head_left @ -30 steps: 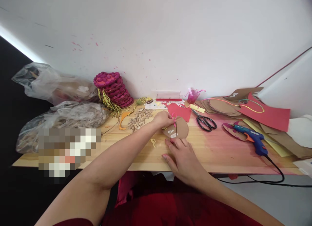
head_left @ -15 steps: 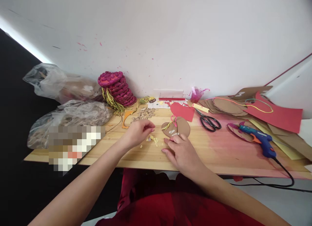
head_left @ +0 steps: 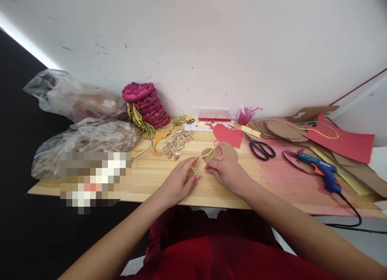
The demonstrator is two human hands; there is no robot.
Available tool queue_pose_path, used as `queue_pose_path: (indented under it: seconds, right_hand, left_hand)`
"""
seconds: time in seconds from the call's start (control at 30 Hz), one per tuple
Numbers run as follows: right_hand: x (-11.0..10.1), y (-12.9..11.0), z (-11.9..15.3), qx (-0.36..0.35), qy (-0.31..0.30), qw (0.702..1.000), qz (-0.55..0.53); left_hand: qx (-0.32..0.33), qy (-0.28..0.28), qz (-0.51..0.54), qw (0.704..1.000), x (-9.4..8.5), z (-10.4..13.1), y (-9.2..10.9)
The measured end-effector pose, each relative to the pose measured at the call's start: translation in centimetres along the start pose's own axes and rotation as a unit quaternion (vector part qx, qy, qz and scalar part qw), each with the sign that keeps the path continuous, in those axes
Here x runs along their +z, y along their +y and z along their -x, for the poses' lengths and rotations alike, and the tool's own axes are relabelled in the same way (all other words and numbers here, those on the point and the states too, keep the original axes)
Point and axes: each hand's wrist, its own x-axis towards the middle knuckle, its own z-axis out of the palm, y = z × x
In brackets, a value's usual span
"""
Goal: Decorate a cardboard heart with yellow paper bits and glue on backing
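The left hand [head_left: 178, 184] and right hand [head_left: 228, 173] are positioned apart, near the front edge of the pale wooden tabletop [head_left: 142, 185]. Left: thumb and fingers parted beside small, pale-yellow shreds [head_left: 194, 169]. Right: fingers bent at the near rim of the flat, rounded brown cardboard piece [head_left: 231, 152], midway between the tabletop's side edges; whether they grip anything, I cannot tell.

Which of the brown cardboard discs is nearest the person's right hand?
The disc bearing the pink loop and yellow strands, overlapped in view by the right hand. The stacked discs lie farther right; another disc is under the glue gun.
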Motion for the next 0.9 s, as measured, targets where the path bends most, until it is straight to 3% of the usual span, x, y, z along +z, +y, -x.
queue_pose_path:
  seconds: [0.1, 0.2, 0.3, 0.4, 0.47, 0.5, 0.57, 0.63, 0.8, 0.9]
  right_hand:
    - [-0.3, 0.8, -1.3, -0.059, -0.029, 0.998, 0.012]
    - [-0.4, 1.4, -2.2, -0.092, -0.045, 0.995, 0.021]
    - [-0.4, 1.6, -2.4, -0.103, -0.052, 0.993, 0.023]
    - [-0.2, 1.6, -2.2, -0.103, -0.06, 0.993, 0.022]
    - [0.1, 1.6, -2.0, -0.102, -0.065, 0.992, 0.034]
    - [0.3, 1.6, -1.9, -0.104, -0.066, 0.991, 0.047]
    - [0.7, 1.6, -1.6, -0.109, -0.062, 0.989, 0.081]
    - [1.0, 1.6, -1.4, -0.115, -0.056, 0.986, 0.11]
    - [1.6, 1.4, -1.0, -0.124, -0.049, 0.98, 0.146]
    - [1.8, 1.4, -1.2, -0.118, -0.043, 0.983, 0.137]
  left_hand:
    - [-0.002, 0.009, -0.002, 1.0, 0.4, -1.0, 0.2]
    - [0.004, 0.026, 0.065, 0.998, 0.9, -1.3, 0.6]
    - [0.004, 0.125, 0.123, 0.984, 0.6, -0.2, 2.0]
    - [0.002, 0.207, 0.126, 0.97, -0.4, 2.7, 3.7]
    - [0.0, 0.164, 0.136, 0.977, -0.7, 5.2, 4.3]
    - [0.001, 0.107, 0.14, 0.984, -0.7, 6.4, 4.3]
    - [-0.009, -0.028, 0.147, 0.989, 0.2, 8.6, 3.1]
    - [-0.048, -0.102, 0.143, 0.983, 1.9, 10.2, 0.7]
    - [-0.148, -0.098, 0.011, 0.984, 7.1, 11.8, -6.6]
    - [-0.16, -0.111, -0.005, 0.981, 9.1, 11.6, -9.0]
